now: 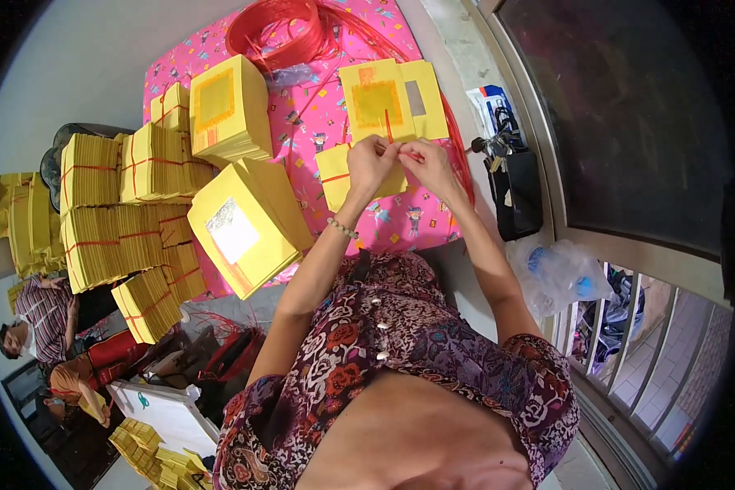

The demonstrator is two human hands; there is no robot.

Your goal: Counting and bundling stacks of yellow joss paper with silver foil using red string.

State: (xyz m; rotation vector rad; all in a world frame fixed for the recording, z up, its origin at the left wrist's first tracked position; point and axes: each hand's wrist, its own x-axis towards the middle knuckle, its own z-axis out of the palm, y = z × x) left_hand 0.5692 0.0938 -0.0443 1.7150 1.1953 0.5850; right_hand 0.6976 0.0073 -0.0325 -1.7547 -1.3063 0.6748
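Note:
My left hand (371, 167) and my right hand (429, 169) meet over a yellow paper bundle (332, 170). Fingertips of both are pinched on a thin red plastic string (388, 124), one end of which stands up between them. A red band also crosses the bundle's left part; my hands hide most of its middle. Just beyond lie flat yellow papers (377, 102) with an orange printed square, partly over another yellow sheet (421, 96) with a silver patch.
Tall loose yellow paper stacks (229, 110) and several red-tied bundles (94, 171) fill the left side. A red string coil (273, 41) lies on the pink patterned cloth (420, 216). Keys (498, 145) and a black pouch (518, 192) rest on the window ledge. People sit at lower left.

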